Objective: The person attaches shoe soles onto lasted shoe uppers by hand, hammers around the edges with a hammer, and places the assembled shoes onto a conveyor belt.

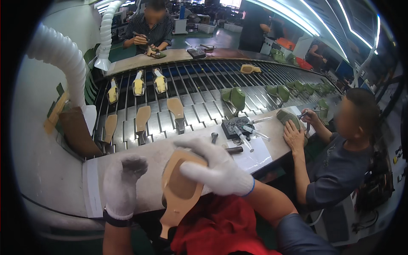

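Note:
A tan shoe sole (180, 206) hangs tilted over the near edge of the bench. My right hand (221, 168), in a white knit glove, grips its broad end, the thumb lying across the darker middle patch and the fingers over the upper edge. Just left of the sole, my left hand (121, 185) is raised, gloved, with dark-stained fingertips. Its fingers bend to the right, apart from the sole, and nothing shows in them. Behind my right hand lie a dark tool handle (234, 150) and a small dark tool (214, 137).
Syringes (243, 139) rest on a black block (229, 127) beside white paper (257, 159). A slatted conveyor (195, 91) carries tan soles (143, 119), yellow-and-white pieces (138, 83) and green shoes (233, 100). One co-worker (340, 148) handles a green shoe at right; another (148, 32) works across.

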`<state>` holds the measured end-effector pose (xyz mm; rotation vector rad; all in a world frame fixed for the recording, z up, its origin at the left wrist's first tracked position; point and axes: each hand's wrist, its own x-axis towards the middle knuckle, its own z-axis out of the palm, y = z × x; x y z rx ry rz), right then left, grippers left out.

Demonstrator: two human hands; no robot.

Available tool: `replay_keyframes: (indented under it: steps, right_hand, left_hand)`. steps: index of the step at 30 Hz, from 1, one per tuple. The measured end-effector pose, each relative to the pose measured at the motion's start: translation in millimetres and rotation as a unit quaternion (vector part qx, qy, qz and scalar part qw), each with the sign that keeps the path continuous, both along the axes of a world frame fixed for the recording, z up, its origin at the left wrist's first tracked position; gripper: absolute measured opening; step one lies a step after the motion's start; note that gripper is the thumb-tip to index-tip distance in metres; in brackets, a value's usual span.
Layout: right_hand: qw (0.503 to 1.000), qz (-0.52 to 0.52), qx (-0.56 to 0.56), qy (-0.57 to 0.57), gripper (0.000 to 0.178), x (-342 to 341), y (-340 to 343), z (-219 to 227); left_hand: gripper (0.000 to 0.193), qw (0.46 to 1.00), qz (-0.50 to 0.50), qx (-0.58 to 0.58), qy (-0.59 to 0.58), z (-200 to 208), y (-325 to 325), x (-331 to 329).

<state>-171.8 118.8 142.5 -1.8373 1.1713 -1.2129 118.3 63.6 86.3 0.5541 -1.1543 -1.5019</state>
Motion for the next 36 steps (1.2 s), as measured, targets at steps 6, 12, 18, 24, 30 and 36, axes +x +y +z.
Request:
replay_keyframes:
  steps: [6,12,18,24,30,36]
  right_hand:
    - [0.818,-0.121,0.209,-0.522,0.044,12,31,-92]
    - [0.851,0.002,0.391,-0.350,0.058,40,75,-117]
    - [0.997,-0.011,0.060,0.057,0.066,25,36,-58]
    - [0.976,0.098,-0.102,0.167,0.049,54,-18,-15]
    - [0.918,0.091,-0.310,0.228,0.055,50,8,-36]
    - [0.915,0.091,-0.300,0.254,0.059,62,3,-45]
  left_hand:
    - [0.050,0.925,0.379,0.010,-0.004,-122,27,-47]
    - [0.035,0.976,0.185,-0.008,-0.114,-131,-48,37]
    - [0.021,0.974,0.119,-0.066,-0.183,-66,-6,1]
    - [0.033,0.977,0.053,-0.151,-0.139,-48,-15,-23]
    - [0.083,0.979,0.095,-0.144,-0.108,-61,-10,-17]
    - [0.110,0.960,0.099,-0.164,-0.204,-62,-8,-9]
